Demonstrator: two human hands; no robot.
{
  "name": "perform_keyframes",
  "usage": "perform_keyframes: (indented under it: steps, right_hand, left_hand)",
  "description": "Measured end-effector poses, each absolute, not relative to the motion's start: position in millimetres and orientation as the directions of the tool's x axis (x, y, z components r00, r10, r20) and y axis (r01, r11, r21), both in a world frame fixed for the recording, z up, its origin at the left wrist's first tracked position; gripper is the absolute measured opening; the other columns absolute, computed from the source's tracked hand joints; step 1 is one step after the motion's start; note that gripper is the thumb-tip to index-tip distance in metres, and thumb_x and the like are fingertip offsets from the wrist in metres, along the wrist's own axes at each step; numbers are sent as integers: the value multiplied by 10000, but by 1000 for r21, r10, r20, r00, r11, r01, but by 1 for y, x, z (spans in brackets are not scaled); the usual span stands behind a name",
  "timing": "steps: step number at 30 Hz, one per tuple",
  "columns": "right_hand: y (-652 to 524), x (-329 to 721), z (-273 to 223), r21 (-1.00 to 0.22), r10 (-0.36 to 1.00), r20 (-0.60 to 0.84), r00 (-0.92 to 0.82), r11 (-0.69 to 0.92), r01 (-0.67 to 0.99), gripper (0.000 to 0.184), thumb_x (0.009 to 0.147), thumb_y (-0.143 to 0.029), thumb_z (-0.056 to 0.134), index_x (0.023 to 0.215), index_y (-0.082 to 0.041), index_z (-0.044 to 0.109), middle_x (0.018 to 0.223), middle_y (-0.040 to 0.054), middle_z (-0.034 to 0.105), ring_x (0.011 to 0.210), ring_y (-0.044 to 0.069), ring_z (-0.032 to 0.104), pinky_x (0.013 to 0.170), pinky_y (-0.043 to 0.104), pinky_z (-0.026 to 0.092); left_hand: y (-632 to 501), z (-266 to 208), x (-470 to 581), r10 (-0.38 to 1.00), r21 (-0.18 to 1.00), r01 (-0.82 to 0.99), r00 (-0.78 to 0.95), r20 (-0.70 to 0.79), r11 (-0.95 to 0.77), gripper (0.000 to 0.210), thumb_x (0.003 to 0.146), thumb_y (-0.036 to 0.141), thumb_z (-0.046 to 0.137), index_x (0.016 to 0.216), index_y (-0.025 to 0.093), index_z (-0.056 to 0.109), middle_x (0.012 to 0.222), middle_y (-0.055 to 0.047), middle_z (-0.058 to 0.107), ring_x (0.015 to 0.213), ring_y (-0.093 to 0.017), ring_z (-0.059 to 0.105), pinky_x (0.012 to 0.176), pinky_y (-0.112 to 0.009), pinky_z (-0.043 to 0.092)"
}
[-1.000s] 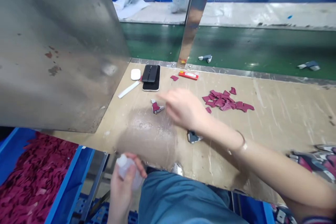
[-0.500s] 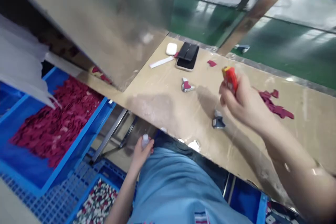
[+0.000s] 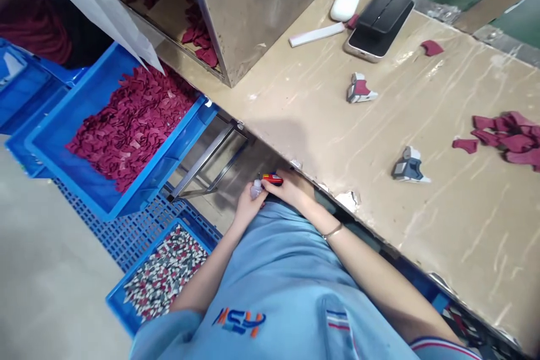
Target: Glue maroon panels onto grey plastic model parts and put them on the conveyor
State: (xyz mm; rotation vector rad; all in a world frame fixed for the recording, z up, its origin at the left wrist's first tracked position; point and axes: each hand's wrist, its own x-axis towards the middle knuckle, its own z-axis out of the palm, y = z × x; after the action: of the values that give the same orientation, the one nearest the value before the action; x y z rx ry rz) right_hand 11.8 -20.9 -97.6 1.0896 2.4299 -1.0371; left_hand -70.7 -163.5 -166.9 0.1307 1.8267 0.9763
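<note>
I'm clasping a bottle [image 3: 255, 189] in the left hand [image 3: 247, 203], a red item [image 3: 274, 179] in the right hand [image 3: 290, 189], both sitting near my feed's centre, toward six o'clock; maroon pieces [image 3: 515, 139] are lying at three o'clock on the bench [image 3: 337, 124].

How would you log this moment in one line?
left hand: holds small bottle | right hand: holds red item | both: near table edge

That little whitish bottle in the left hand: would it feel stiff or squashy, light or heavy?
The bottle looks translucent, so it is probably plastic that gives somewhat when squeezed. It is small enough for the left hand to cover most of it, so likely light, though I can't tell how full it is.
</note>
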Motion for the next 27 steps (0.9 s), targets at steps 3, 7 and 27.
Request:
perform_keyframes:
  steps: [3,7,27]
  right_hand:
    - [-19,6,-96,-480,540,-555,-633,413,774,312,1073,-468,684,1228,-199,717,1232,80,738,1032,209,733,912,405,655]
    - [-18,0,-93,-471,545,-582,-604,379,796,298,1077,-449,679,1240,-202,719,1258,79,734,1046,217,733,910,399,661]
    - [-17,-1,-92,-506,514,-612,-601,329,797,314,1072,-438,687,1281,-206,713,1333,92,715,1137,247,723,985,446,646]
  left_hand:
    - [-163,-167,-71,505,676,-311,-478,-719,668,363,1053,385,722,1336,163,677,1277,-105,726,1056,-234,745,896,-430,670]
    - [-163,-167,-71,506,676,-283,-485,-713,681,367,1052,388,723,1338,164,677,1294,-108,723,1081,-243,743,921,-446,666]
    - [-164,-173,-70,507,671,-234,-496,-705,704,373,1053,394,721,1344,166,676,1301,-110,721,1090,-246,742,929,-452,664]
